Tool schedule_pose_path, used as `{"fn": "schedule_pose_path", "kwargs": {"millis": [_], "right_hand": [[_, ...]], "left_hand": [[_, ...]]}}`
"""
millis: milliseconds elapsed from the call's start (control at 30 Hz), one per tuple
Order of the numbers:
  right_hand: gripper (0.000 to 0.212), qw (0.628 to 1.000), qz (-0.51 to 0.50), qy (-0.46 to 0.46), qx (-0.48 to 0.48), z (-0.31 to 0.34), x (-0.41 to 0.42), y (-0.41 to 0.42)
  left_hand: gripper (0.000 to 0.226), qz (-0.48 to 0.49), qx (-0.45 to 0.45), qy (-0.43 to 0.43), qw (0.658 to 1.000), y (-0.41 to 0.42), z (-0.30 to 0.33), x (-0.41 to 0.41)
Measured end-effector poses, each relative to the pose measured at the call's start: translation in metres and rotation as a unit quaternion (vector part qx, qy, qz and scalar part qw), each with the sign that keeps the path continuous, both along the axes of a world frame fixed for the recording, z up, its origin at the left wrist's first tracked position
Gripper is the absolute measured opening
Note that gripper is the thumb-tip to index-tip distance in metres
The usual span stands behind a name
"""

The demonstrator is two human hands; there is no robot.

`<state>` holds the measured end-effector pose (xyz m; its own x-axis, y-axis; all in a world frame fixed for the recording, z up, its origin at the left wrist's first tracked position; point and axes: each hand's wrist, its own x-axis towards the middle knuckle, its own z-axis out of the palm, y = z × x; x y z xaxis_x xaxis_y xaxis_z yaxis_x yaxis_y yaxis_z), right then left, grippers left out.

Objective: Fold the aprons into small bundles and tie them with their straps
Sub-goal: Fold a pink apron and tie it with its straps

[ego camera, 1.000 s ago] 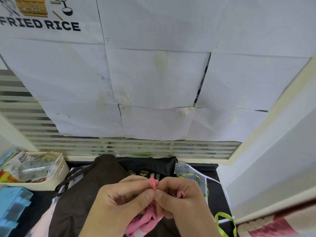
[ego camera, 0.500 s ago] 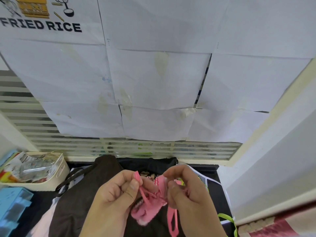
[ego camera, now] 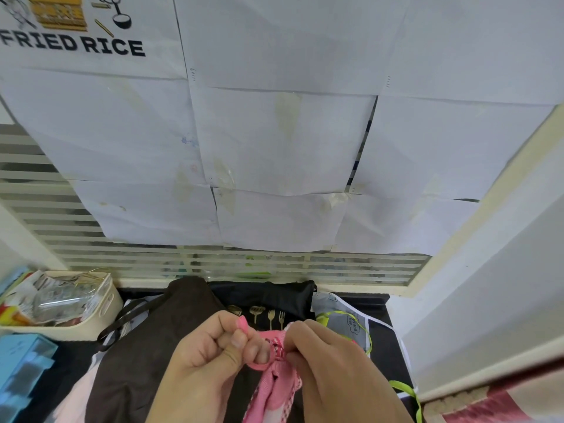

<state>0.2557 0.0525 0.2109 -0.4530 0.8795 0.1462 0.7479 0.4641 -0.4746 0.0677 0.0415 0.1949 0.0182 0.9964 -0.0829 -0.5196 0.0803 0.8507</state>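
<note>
Pinching a pink strap, the left hand and right hand grip a pink apron above the desk.

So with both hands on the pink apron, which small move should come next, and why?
Probably pull the pink strap snug. The left hand pinches the strap's end, a loop of it hangs slack at the fingers, and the right hand grips the pink apron bundle, so the tie looks not yet tight.
</note>
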Motion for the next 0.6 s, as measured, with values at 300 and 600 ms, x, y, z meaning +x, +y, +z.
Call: {"fn": "schedule_pose_path", "kwargs": {"millis": [300, 600], "right_hand": [[0.017, 0.996, 0.023, 0.028, -0.080, 0.008, 0.007, 0.002], [0.019, 0.986, 0.021, 0.134, -0.101, 0.035, 0.012, 0.002]], "left_hand": [[0.035, -0.053, -0.051, 0.032, 0.997, 0.001, 0.016, -0.010], [0.016, -0.124, -0.046, 0.303, 0.944, 0.001, 0.020, 0.002]]}}
